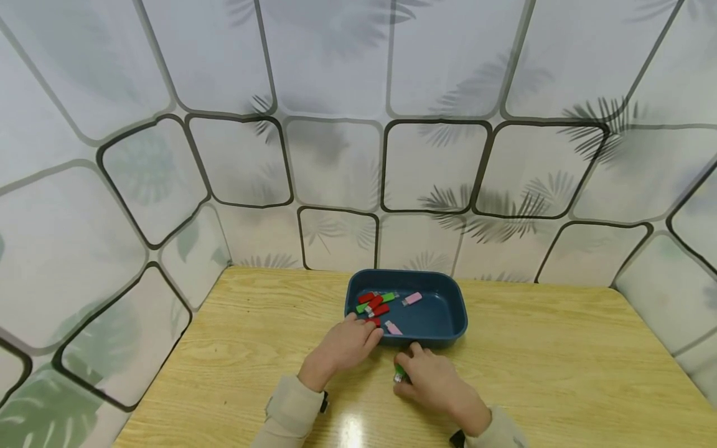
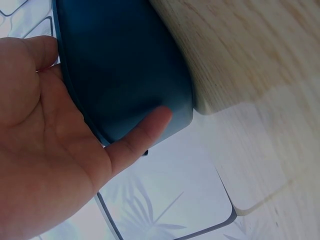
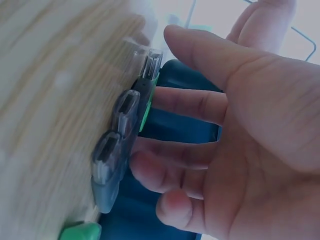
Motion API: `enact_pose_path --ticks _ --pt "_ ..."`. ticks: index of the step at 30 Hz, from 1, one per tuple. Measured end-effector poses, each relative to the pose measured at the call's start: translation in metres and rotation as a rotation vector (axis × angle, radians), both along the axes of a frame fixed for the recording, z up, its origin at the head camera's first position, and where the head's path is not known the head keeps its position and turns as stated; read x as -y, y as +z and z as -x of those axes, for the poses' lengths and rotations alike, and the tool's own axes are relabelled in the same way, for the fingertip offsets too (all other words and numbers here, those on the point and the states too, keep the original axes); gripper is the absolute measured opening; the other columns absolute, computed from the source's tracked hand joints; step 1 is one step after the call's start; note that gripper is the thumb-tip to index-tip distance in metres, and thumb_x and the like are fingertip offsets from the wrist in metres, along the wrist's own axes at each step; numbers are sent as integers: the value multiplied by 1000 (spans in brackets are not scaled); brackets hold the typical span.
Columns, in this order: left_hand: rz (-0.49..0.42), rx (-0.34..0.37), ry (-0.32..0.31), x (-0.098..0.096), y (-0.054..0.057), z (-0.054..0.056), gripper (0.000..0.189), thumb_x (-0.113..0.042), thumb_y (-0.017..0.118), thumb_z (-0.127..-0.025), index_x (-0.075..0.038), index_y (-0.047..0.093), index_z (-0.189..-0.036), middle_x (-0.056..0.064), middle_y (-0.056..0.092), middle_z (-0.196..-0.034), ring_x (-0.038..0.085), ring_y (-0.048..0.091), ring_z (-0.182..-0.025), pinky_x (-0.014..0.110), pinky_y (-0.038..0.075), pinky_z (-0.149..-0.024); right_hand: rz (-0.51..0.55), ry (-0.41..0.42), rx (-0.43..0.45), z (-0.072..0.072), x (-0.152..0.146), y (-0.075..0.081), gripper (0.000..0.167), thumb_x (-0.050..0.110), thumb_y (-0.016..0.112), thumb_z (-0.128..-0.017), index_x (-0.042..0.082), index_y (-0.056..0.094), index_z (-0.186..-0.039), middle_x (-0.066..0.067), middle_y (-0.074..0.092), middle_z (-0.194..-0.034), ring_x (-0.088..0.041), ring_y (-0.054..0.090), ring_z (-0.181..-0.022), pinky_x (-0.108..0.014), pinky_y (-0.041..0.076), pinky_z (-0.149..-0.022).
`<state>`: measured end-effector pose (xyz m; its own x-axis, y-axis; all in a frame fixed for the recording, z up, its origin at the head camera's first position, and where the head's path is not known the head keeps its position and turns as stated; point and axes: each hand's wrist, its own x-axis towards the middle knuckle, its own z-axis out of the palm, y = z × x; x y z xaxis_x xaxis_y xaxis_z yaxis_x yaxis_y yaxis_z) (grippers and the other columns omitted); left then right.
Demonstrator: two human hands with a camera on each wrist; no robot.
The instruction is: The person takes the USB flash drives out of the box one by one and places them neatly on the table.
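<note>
My left hand (image 1: 343,344) rests at the near left corner of a dark blue tray (image 1: 460,311). In the left wrist view one straight finger (image 2: 142,135) lies along the tray's outer wall, while others pass over the rim. Just before the tray, my right hand (image 1: 432,381) is beside a green USB stick (image 1: 399,371) on the table. The right wrist view has dark USB sticks (image 3: 105,192) with clear caps lined up there, one with a green side (image 3: 147,112). My fingers bend behind these sticks, the thumb standing apart from them.
Red USB sticks (image 1: 381,310), green ones (image 1: 387,298) and pink ones (image 1: 412,298) lie in the tray, mostly to its left. A green piece (image 3: 82,232) shows low in the right wrist view. The wooden table (image 1: 560,354) meets a patterned curtain (image 1: 336,162) behind.
</note>
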<state>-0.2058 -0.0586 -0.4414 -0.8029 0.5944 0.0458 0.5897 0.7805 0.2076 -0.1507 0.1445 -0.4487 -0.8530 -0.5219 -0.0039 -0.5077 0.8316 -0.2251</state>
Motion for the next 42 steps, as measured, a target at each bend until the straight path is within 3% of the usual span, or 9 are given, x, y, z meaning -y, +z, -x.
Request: enact_pose_path --ticks 4,13,23,34,38,42 --pt "6 7 3 0 0 0 38 -30 40 -108 -6 69 -115 8 72 -110 22 64 -102 35 43 -98 -10 -9 -19 -1 2 -2 24 34 75 -84 17 63 -96 -4 51 -88 -20 54 -68 -35 43 -50" --pt "14 12 3 0 1 0 38 -30 40 -108 -6 69 -115 8 71 -110 22 64 -101 35 43 -98 -24 -22 38 2 2 0 22 28 76 -85 15 64 -99 -3 51 -89 -17 53 -70 -34 43 -52" --pt "15 -5 -7 -1 1 -1 39 -30 39 -109 -6 69 -113 8 72 -108 22 65 -100 36 42 -99 -34 -23 -57 0 1 -3 24 27 78 -83 14 64 -98 -5 53 -85 -22 56 -68 -36 44 -51" --pt "15 -4 -7 0 0 -1 37 -29 39 -108 -7 68 -112 8 72 -107 23 66 -103 37 40 -104 -16 2 -38 2 -2 -3 24 23 78 -83 12 64 -99 -3 51 -84 -21 55 -67 -35 44 -52" --pt "16 1 -7 0 -1 -1 37 -30 40 -108 -7 68 -114 8 71 -109 23 65 -105 39 39 -107 -1 -2 4 0 -3 4 24 23 77 -84 12 63 -101 -2 50 -87 -19 54 -70 -34 44 -54" --pt "14 -4 -5 0 -1 0 37 -30 40 -108 -7 69 -112 8 72 -108 23 65 -103 39 40 -105 47 36 58 -3 -7 21 28 25 74 -89 8 63 -109 0 50 -89 -13 50 -70 -30 44 -56"
